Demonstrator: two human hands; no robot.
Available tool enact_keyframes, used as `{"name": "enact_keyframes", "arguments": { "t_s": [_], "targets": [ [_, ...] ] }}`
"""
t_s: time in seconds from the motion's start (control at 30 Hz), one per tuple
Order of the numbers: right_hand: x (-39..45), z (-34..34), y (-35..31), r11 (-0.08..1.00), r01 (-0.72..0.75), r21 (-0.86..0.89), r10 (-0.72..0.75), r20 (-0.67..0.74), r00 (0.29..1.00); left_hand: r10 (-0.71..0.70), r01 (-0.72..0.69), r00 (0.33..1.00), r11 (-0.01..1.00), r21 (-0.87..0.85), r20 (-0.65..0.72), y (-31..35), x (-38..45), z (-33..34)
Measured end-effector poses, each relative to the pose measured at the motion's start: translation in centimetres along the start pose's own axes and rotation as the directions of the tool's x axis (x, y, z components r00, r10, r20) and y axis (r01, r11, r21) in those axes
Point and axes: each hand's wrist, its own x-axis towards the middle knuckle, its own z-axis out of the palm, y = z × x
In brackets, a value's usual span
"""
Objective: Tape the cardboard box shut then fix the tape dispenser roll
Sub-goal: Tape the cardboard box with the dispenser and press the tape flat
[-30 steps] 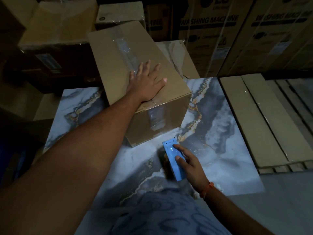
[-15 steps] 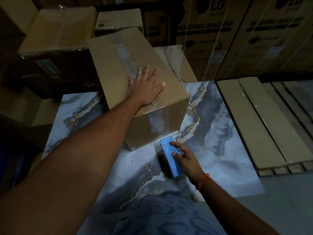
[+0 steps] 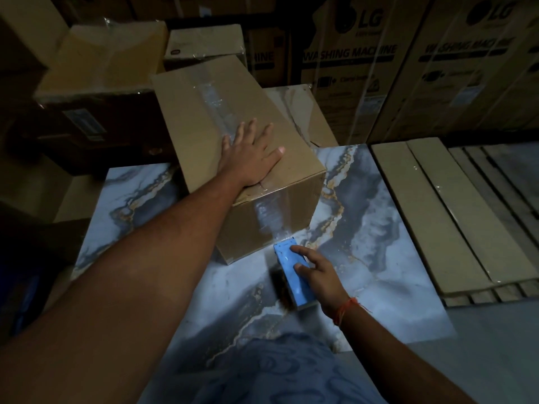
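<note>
A brown cardboard box (image 3: 198, 112) stands on a marble-patterned slab (image 3: 364, 234). Clear tape (image 3: 214, 103) runs along its top seam and down the near side (image 3: 269, 217). My left hand (image 3: 250, 156) lies flat on the box top near the front edge, fingers spread over the tape. My right hand (image 3: 318, 272) grips a blue tape dispenser (image 3: 293, 275) at the foot of the box's near side. Its front end touches the tape at the bottom edge. The dark tape roll (image 3: 281, 285) shows on the dispenser's left side.
Flat cardboard packs (image 3: 431, 214) lie to the right of the slab. More boxes (image 3: 102, 68) are stacked behind and to the left. Large washing machine cartons (image 3: 364, 68) stand at the back. Grey floor (image 3: 495, 345) shows at the lower right.
My right hand has slid the dispenser forward until it meets the bottom of the box's near side. My left hand stays flat on the box top.
</note>
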Motion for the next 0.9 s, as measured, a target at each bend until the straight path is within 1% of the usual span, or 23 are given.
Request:
{"name": "enact_keyframes", "arguments": {
  "t_s": [0.07,0.17,0.27,0.3,0.37,0.53,0.67,0.73,0.77,0.8,0.87,0.9],
  "targets": [
    [-0.2,0.1,-0.7,0.998,-0.042,0.043,0.042,0.0,0.999,0.004,-0.004,1.0,1.0,0.002,-0.002,0.0,0.0,0.0],
    [0.2,0.5,-1.7,0.976,-0.141,0.164,0.143,-0.006,0.99,0.005,-0.005,1.0,1.0,0.006,-0.006,0.0,0.0,0.0],
    [0.3,0.9,-0.5,0.931,-0.23,0.285,0.258,-0.063,0.964,0.003,-0.003,1.0,1.0,0.013,-0.007,0.0,0.0,-0.1],
    [0.0,0.9,0.5,0.931,-0.22,0.291,0.259,-0.102,0.96,0.003,-0.003,1.0,1.0,0.012,-0.003,0.0,0.0,0.0],
    [-1.1,0.7,2.1,0.955,-0.168,0.244,0.209,-0.152,0.966,0.003,-0.003,1.0,1.0,0.012,-0.006,0.0,0.1,0.0],
    [-2.5,0.1,2.6,0.989,-0.072,0.126,0.091,-0.152,0.984,0.002,-0.002,1.0,1.0,0.006,0.0,0.0,0.1,0.0],
    [-2.9,-0.7,1.9,0.997,0.039,-0.061,-0.049,-0.181,0.982,0.006,-0.006,1.0,1.0,0.008,-0.003,0.0,0.1,0.1],
    [-3.1,-1.5,1.8,0.969,0.105,-0.226,-0.148,-0.185,0.972,0.007,-0.007,1.0,1.0,0.01,-0.008,0.1,0.1,0.0],
    [-3.2,-1.8,1.7,0.927,0.135,-0.351,-0.206,-0.175,0.963,0.006,-0.006,1.0,1.0,0.014,-0.008,0.1,0.1,0.0],
    [-3.4,-2.1,1.7,0.861,0.151,-0.486,-0.257,-0.16,0.953,0.006,-0.006,1.0,1.0,0.018,-0.008,0.1,0.1,-0.1],
    [-3.5,-2.5,1.8,0.69,0.158,-0.706,-0.345,-0.13,0.93,0.007,-0.007,1.0,1.0,0.023,-0.008,0.1,0.1,0.0],
    [-3.4,-2.7,2.0,0.61,0.148,-0.778,-0.377,-0.121,0.918,0.008,-0.008,1.0,1.0,0.023,-0.009,0.1,0.1,0.0]
  ]
}}
